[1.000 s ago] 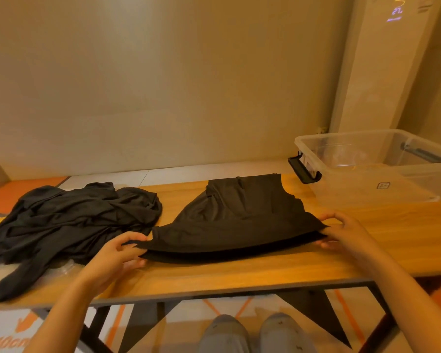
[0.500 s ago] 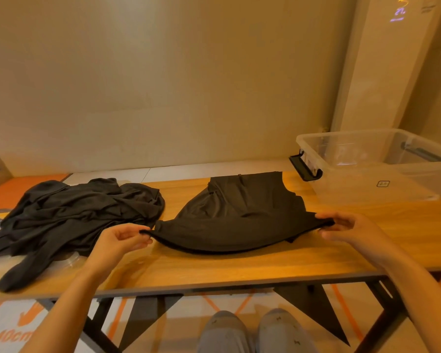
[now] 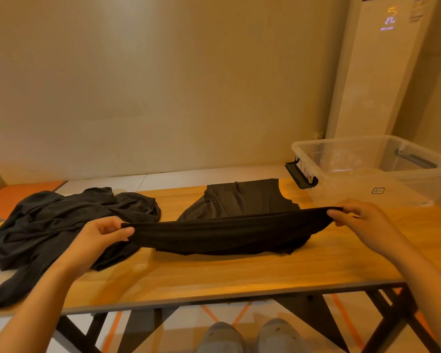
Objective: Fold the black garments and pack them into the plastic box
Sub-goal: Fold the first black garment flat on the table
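A wooden table [image 3: 214, 278] on dark legs spans the view in front of a plain wall. On its right far corner stands a clear plastic box [image 3: 382, 189], lid off, with a black latch handle [image 3: 301, 178] hanging at its left end. On the table's left side lies a heap of crumpled black clothes [image 3: 61, 222], one sleeve trailing toward the near edge. In the middle is the black garment [image 3: 239, 233] being folded: its far part lies flat on the wood, while its near edge is lifted clear of the table and stretched taut between the two hands. The left hand [image 3: 97, 240] pinches the left corner of that edge between thumb and curled fingers; the right hand [image 3: 362, 220] pinches the right corner the same way, just in front of the box. Below the table edge, two grey shoes [image 3: 250, 337] show on the floor.
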Demonstrator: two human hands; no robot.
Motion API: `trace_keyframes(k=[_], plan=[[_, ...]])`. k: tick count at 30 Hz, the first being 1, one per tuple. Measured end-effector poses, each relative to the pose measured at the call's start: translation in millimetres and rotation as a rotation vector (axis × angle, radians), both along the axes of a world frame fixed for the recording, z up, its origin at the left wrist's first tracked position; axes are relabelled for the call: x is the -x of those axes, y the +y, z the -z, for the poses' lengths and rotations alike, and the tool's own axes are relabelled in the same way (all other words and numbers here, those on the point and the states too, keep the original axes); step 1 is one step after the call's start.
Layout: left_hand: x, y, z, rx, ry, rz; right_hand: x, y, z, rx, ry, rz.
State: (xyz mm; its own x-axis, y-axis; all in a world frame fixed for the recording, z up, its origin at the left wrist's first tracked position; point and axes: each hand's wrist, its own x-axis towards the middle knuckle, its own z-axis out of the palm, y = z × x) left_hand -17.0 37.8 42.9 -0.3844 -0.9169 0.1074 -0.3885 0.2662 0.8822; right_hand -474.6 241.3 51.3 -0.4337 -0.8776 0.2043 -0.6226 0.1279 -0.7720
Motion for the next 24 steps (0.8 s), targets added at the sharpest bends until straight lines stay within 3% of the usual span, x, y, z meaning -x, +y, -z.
trace_keyframes(k=[6,12,15,18,24], plan=[[5,-26,-29,-0.080,-0.090,0.126,10,-32,-26,-0.050,-0.066,-0.080],[46,-105,-56,0.056,-0.185,-0.039,31,-128,-61,-0.068,0.092,-0.046],[70,-153,-84,0.010,-0.015,-0.151,52,-186,-88,-0.027,0.150,0.019],[91,-194,-134,0.092,0.118,-0.239,70,-234,-132,0.055,0.109,0.100],[115,-221,-267,0.354,0.543,-0.315,73,-272,-252,0.604,-0.138,0.170]])
